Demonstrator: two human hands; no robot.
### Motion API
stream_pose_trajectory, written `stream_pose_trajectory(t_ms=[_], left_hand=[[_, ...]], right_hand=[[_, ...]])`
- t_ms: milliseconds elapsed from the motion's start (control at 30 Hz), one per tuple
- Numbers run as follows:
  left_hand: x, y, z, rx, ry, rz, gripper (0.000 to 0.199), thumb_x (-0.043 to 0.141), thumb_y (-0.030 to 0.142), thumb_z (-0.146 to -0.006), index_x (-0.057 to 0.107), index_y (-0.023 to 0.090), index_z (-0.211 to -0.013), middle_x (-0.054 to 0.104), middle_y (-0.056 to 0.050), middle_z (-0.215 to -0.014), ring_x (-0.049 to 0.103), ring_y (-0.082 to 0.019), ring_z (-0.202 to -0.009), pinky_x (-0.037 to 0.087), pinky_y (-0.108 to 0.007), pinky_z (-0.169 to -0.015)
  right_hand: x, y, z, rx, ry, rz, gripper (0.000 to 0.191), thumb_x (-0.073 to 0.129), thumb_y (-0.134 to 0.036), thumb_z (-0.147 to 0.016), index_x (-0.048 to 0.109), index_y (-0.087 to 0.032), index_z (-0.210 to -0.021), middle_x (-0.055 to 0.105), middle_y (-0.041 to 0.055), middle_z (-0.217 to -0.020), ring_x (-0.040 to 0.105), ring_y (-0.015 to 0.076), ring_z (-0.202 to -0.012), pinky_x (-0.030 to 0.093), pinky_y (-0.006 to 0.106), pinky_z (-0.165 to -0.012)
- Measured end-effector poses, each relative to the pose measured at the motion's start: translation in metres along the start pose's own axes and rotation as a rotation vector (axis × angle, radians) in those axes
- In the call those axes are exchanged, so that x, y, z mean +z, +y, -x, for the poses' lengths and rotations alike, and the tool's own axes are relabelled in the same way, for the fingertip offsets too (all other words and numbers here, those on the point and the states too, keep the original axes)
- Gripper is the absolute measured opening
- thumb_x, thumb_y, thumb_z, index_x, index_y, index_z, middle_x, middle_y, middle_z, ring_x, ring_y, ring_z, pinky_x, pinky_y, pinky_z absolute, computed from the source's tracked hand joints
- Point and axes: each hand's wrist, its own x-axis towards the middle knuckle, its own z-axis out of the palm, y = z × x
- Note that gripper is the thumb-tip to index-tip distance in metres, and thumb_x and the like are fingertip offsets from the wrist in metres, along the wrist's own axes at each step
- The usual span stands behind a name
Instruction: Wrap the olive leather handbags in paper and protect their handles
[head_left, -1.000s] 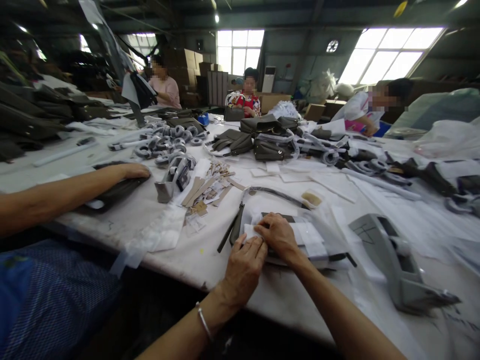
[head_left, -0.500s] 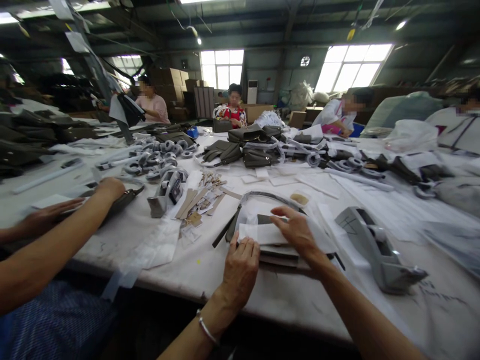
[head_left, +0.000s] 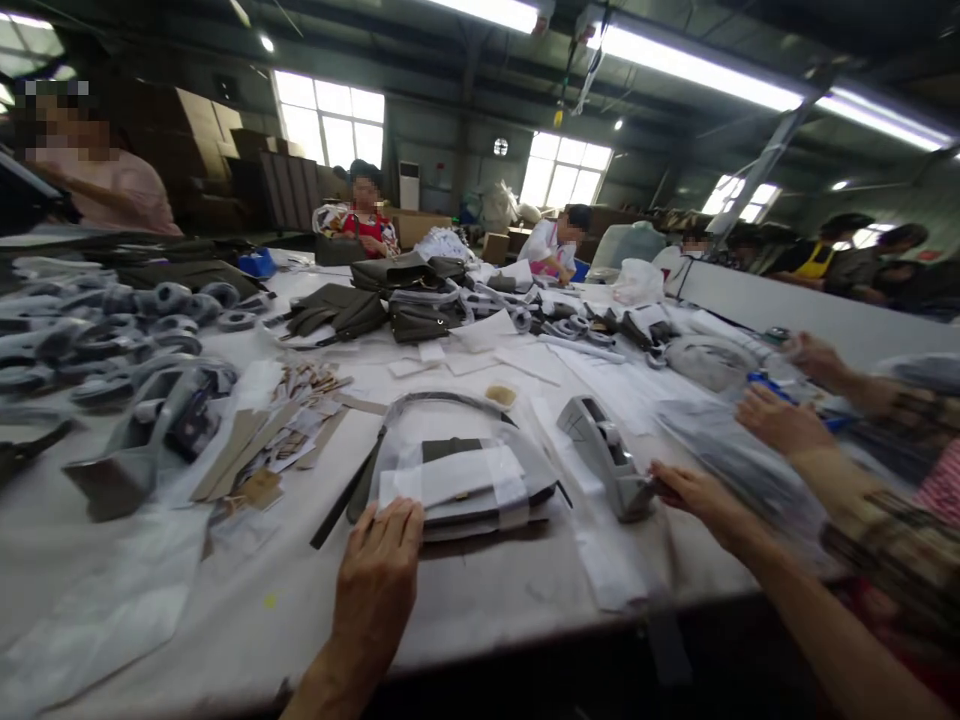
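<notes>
A dark grey handbag [head_left: 450,447] lies on the table, its looped handle in clear wrap and pointing away from me. White paper [head_left: 431,478] covers part of its front, and a clear strip [head_left: 512,487] crosses its right side. My left hand [head_left: 380,575] is open, fingers lying flat on the paper and bag at the lower left edge. Right of the bag stands a grey tape dispenser [head_left: 604,450]. At its near end my right hand [head_left: 690,492] is closed in a pinch; what its fingertips hold is too small to make out.
A second dispenser [head_left: 131,460], paper scraps and tags [head_left: 300,415] lie to the left. Wrapped rolled handles [head_left: 172,325] and dark bags [head_left: 345,310] cover the far side. Another person's hands [head_left: 780,420] work at the right. People sit across the table [head_left: 480,640].
My right hand has left the bag and moved right to the dispenser. My left hand stays on the bag. The view has turned right, and the neighbour's arms at the left are gone from sight.
</notes>
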Motion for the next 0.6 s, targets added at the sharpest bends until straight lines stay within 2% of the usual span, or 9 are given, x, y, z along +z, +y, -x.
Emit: stream_pose_trajectory(t_ms=[100,267,433,600], left_hand=[[-0.001,-0.001,0.0,0.019,-0.013,-0.006,0.038,0.04,0.002,-0.089,0.067,0.013,-0.113,0.071,-0.011,-0.114,0.066,-0.025,-0.106,0.04,-0.044,-0.104],[-0.002,0.002,-0.001,0.003,-0.01,-0.035,0.038,0.039,0.001,-0.088,0.067,0.012,-0.112,0.071,-0.012,-0.113,0.066,-0.025,-0.106,0.04,-0.046,-0.104],[-0.001,0.002,-0.002,0.022,0.003,-0.053,0.038,0.039,0.001,-0.089,0.065,0.011,-0.113,0.071,-0.012,-0.112,0.066,-0.024,-0.105,0.04,-0.045,-0.104],[-0.003,0.001,-0.003,0.027,0.012,-0.058,0.036,0.039,0.001,-0.089,0.065,0.011,-0.113,0.071,-0.012,-0.112,0.067,-0.024,-0.103,0.041,-0.046,-0.103]], right_hand=[[0.013,-0.002,-0.004,0.091,-0.111,-0.144,0.045,0.075,-0.059,-0.06,0.076,-0.016,-0.075,0.075,0.0107,-0.08,0.066,0.0223,-0.074,0.049,0.034,-0.068],[0.019,-0.018,-0.01,0.043,-0.086,-0.21,0.041,0.079,-0.05,-0.054,0.074,-0.015,-0.074,0.073,0.0077,-0.071,0.062,0.0189,-0.065,0.043,0.03,-0.061],[0.012,-0.026,-0.007,0.011,-0.075,-0.293,0.036,0.082,-0.044,-0.053,0.07,-0.015,-0.07,0.07,0.0048,-0.066,0.062,0.0172,-0.062,0.046,0.029,-0.062],[-0.006,-0.025,0.016,-0.002,0.022,-0.447,0.035,0.086,-0.033,-0.046,0.066,-0.021,-0.071,0.065,-0.0015,-0.068,0.059,0.0137,-0.061,0.05,0.027,-0.062]])
